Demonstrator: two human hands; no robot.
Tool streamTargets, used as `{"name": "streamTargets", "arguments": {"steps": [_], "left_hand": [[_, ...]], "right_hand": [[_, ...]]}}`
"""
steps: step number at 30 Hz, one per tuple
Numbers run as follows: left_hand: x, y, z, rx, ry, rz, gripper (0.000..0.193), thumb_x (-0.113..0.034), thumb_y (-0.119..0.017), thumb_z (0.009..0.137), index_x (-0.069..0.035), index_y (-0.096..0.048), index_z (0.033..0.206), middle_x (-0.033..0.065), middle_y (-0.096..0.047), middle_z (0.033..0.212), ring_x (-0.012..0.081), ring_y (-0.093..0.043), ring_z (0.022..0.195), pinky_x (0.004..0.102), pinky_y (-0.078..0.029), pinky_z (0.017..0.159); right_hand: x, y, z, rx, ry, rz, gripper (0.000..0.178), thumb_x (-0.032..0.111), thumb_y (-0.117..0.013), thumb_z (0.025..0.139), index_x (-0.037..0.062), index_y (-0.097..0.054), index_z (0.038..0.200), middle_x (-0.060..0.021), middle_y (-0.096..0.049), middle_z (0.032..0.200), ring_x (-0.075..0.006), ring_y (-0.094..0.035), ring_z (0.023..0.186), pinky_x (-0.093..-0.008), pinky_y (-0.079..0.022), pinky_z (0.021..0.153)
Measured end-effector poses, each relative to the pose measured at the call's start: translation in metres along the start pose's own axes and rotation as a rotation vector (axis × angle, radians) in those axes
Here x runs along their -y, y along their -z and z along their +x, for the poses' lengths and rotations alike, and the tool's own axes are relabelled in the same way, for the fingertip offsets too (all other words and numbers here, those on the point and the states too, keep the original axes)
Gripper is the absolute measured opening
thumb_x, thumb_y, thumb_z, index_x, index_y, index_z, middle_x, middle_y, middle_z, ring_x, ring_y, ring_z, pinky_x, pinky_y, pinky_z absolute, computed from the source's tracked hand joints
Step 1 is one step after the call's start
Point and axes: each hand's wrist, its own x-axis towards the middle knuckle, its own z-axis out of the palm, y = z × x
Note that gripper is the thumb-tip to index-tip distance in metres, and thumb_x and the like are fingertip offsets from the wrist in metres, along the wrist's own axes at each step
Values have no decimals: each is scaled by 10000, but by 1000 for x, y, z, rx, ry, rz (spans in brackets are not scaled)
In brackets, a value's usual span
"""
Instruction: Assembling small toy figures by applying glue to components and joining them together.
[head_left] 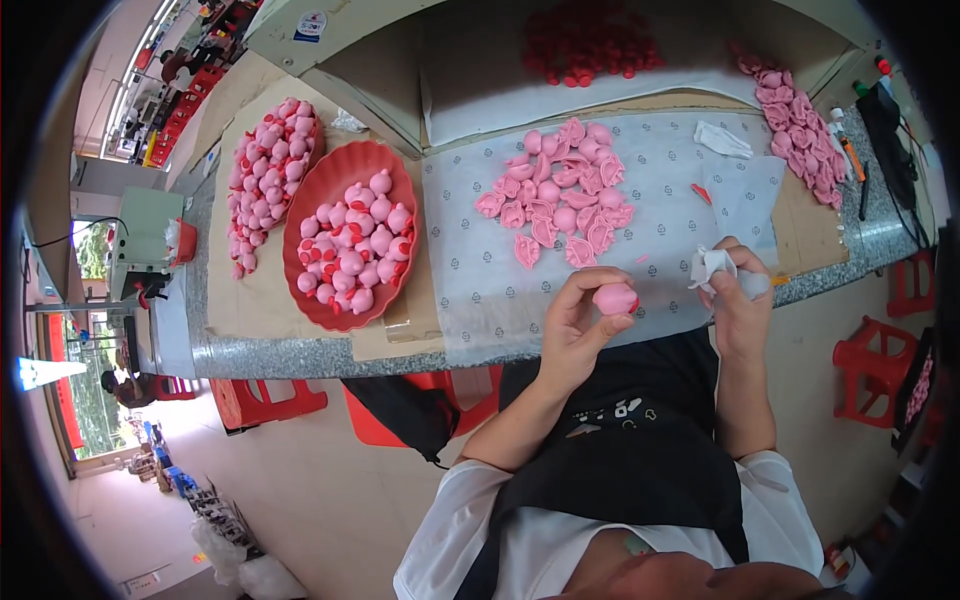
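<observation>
I watch remotely how the left hand point(580, 328) pinches a pink ball point(613, 297) above the patterned sheet point(487, 315) while the right hand point(742, 308) grips a white cloth point(709, 265), and I judge this ball light, perhaps slightly soft, best held around its round sides.

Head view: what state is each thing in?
Left hand, grip closed on round pink piece
Right hand, grip closed on crumpled white cloth
Red bowl, holding pink and red pieces
Frilled pink pieces, loosely clustered
Patterned sheet, spread out
Other white cloth, lying on sheet
</observation>
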Motion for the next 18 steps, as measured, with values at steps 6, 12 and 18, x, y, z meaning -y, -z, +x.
{"name": "streamTargets", "arguments": {"steps": [6, 12, 18], "left_hand": [[2, -1, 0, -76, -306, 483, 375, -12, -684, 611, -11, -505, 940, 79, -504, 900, 158, -472, 825, 260, -373, 738], [-7, -8, 0, -155, -336, 751, 384, 5, -689, 576, -13, -555, 936, 55, -469, 784, 152, -451, 724, 241, -356, 628], [-4, -10, -1, -207, -445, 853, 422, 25, -654, 494, -21, -578, 907, 57, -429, 698, 205, -431, 676, 289, -349, 590]], "right_hand": [[-3, 1, -2, 32, 42, 44, 131, 108, -565, 722, 5, -486, 743, -38, -420, 716, -92, -416, 586, -197, -329, 453], [-2, -11, -10, 80, 83, -161, 120, 8, -621, 646, -17, -560, 746, -51, -486, 731, -109, -457, 622, -201, -360, 529], [-2, -49, -18, 146, 403, -568, 221, 46, -678, 580, 9, -586, 777, -76, -486, 752, -160, -479, 679, -233, -374, 558]]}}
